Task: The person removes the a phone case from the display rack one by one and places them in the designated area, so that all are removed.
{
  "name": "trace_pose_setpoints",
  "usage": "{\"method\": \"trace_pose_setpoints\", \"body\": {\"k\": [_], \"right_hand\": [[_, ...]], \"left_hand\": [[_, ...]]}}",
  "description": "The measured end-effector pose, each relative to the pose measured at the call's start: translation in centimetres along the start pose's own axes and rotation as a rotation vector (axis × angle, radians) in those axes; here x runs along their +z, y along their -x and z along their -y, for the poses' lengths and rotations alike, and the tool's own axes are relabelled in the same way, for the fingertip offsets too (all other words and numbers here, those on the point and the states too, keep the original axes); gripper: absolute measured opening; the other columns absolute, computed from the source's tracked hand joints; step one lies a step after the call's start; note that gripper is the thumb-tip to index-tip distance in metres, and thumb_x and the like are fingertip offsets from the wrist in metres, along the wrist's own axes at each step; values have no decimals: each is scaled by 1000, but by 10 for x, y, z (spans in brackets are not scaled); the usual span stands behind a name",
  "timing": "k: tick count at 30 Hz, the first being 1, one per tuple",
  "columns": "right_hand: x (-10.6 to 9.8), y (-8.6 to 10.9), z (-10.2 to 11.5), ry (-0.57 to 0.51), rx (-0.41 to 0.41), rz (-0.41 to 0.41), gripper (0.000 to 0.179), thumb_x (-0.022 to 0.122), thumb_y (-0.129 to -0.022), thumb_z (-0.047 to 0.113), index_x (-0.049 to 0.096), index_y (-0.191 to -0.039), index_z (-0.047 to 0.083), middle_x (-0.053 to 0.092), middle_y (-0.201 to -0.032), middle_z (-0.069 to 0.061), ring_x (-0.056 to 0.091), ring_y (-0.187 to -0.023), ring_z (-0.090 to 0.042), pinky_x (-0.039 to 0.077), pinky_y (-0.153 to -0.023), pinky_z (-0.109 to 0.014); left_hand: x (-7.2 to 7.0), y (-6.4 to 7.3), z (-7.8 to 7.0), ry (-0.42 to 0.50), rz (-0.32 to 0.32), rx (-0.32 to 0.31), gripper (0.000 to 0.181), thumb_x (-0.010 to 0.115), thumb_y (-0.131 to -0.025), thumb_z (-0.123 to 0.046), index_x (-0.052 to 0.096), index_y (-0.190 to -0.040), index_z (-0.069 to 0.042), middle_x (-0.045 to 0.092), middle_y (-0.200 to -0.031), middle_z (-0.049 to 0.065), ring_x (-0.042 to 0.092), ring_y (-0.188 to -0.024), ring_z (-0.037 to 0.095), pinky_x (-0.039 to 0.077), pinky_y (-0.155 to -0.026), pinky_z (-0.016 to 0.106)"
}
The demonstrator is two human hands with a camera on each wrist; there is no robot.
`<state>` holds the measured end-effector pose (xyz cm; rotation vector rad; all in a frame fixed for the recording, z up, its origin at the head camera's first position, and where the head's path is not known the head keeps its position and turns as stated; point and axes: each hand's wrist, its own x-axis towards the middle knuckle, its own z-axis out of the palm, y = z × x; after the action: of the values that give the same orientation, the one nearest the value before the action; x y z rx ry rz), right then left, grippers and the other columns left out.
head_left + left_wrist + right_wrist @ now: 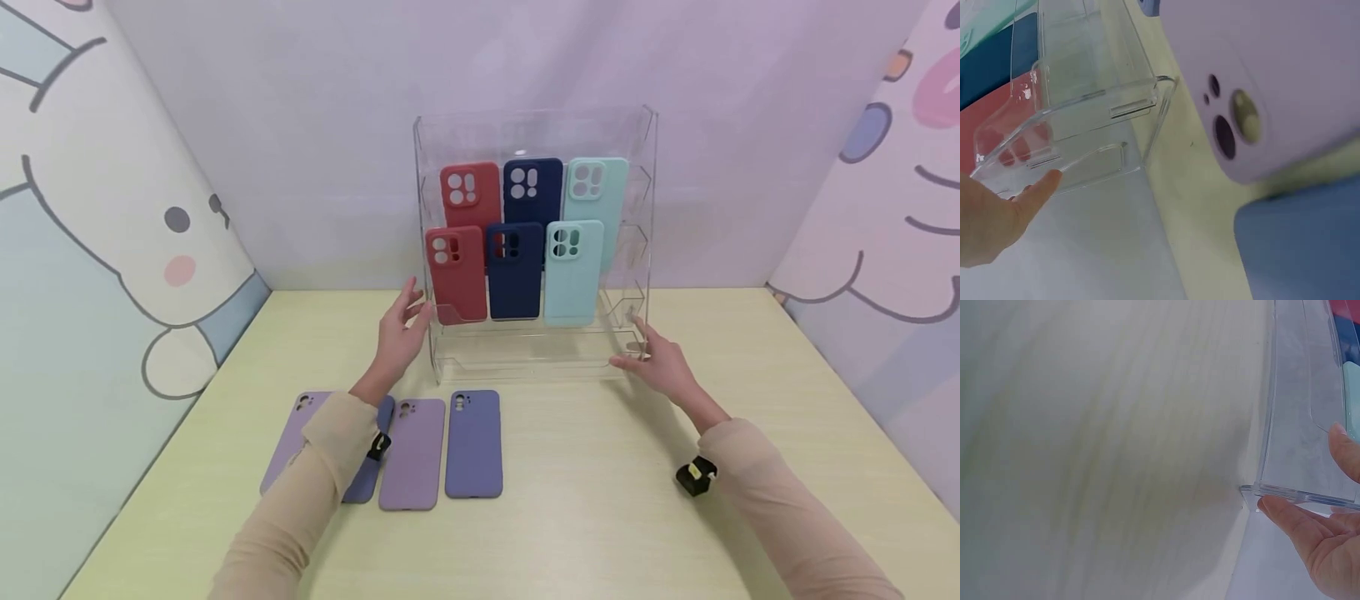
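Pale backdrop (337, 167) behind everything, flanked by cartoon-printed panels (90, 150); the printed figures are cut off by the head view's edges. Light wood-look table (585, 533) in front, its near edge out of frame. Clear rack (651, 250) stands upright on it, close to the backdrop; the transparent walls and upper tiers are hard to trace. Beige sleeves (277, 517) run in from below, cropped.

Right hand (663, 362) at the rack's lower right corner: grip clamped on the side panel, thumb on one face, fingers on the other; the hand is cropped in the right wrist view. Left hand (401, 337) at the rack's left side: grip apart, thumb at the panel's edge; pressure cannot be told.

Six phone cases in the rack, two rows of three. Front: red case (457, 287), navy case (515, 283), mint case (573, 279). The rear row repeats the colours, lower parts partly hidden. Four flat cases (474, 454) lie on the table, before and left of the rack, two lilac, two violet-blue; the left sleeve covers much of the leftmost pair.

Black wrist devices (703, 479) at both cuffs. Yellow patch (695, 472) on the right one; any marking too small to read.
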<state>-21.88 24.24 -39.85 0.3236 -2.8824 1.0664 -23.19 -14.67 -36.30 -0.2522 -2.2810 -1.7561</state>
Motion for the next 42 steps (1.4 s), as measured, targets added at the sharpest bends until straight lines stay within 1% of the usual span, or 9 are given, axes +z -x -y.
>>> {"method": "trace_pose_setpoints", "body": {"k": [5, 15, 18, 21, 24, 28, 34, 38, 42], "right_hand": [[0, -1, 1, -1, -4, 0, 83, 66, -83, 33, 19, -143, -1, 54, -112, -32, 56, -95, -45, 45, -79, -54], [-1, -2, 4, -27, 11, 14, 84, 66, -83, 33, 17, -144, 1, 54, -114, -31, 56, -98, -45, 44, -81, -54], [-3, -3, 6, -36, 26, 25, 87, 67, -83, 33, 15, -145, 1, 52, -117, -31, 55, -99, -44, 44, -83, -54], [-8, -3, 9, -54, 45, 32, 92, 67, -82, 33, 8, -145, 1, 47, -123, -33, 52, -104, -45, 42, -86, -54], [-17, -3, 12, -96, 51, 14, 96, 67, -82, 34, 2, -146, 3, 40, -129, -34, 47, -110, -47, 41, -88, -54], [-28, -1, 19, -137, 23, -92, 90, 65, -84, 34, 6, -146, 5, 37, -132, -34, 42, -114, -48, 41, -89, -53], [-36, 0, 34, -168, -54, -348, 68, 65, -85, 22, 31, -140, 0, 44, -130, -26, 46, -114, -41, 44, -86, -48], [-40, -5, 44, -197, -72, -434, 55, 65, -85, 21, 45, -132, 0, 53, -123, -21, 52, -108, -34, 48, -83, -29], [-45, -12, 55, -211, -74, -443, 49, 63, -86, 24, 50, -128, 0, 58, -118, -18, 55, -102, -30, 46, -78, -14]], "left_hand": [[3, -9, 4, 99, 3, -53, 54, 45, -96, -23, 23, -145, -17, 36, -141, 14, 43, -123, 25, 42, -92, 44], [1, -16, 7, 69, 43, -101, 47, 39, -99, -27, 27, -144, -17, 30, -146, 2, 43, -121, 19, 48, -82, 35], [3, -16, 8, 60, 28, -85, 46, 38, -99, -25, 29, -143, -15, 34, -144, 4, 51, -95, 15, 46, -67, 24], [5, -17, 10, 56, 17, -51, 45, 38, -99, -23, 30, -142, -13, 42, -138, 8, 43, -67, 10, 38, -55, 18], [6, -17, 12, 61, 8, -31, 44, 38, -99, -22, 32, -141, -12, 49, -130, 10, 36, -56, 9, 33, -50, 18], [6, -17, 11, 66, 10, -35, 44, 39, -99, -23, 32, -141, -13, 52, -126, 13, 36, -55, 8, 33, -49, 18], [6, -16, 11, 70, 11, -50, 44, 39, -98, -23, 32, -141, -14, 54, -106, 22, 36, -56, 7, 32, -49, 18], [8, -15, 10, 71, 10, -54, 44, 39, -98, -22, 33, -141, -14, 53, -122, 17, 36, -57, 7, 33, -50, 17], [8, -14, 9, 67, 16, -57, 44, 39, -98, -22, 33, -141, -14, 44, -136, 6, 36, -57, 8, 33, -50, 18]]}}
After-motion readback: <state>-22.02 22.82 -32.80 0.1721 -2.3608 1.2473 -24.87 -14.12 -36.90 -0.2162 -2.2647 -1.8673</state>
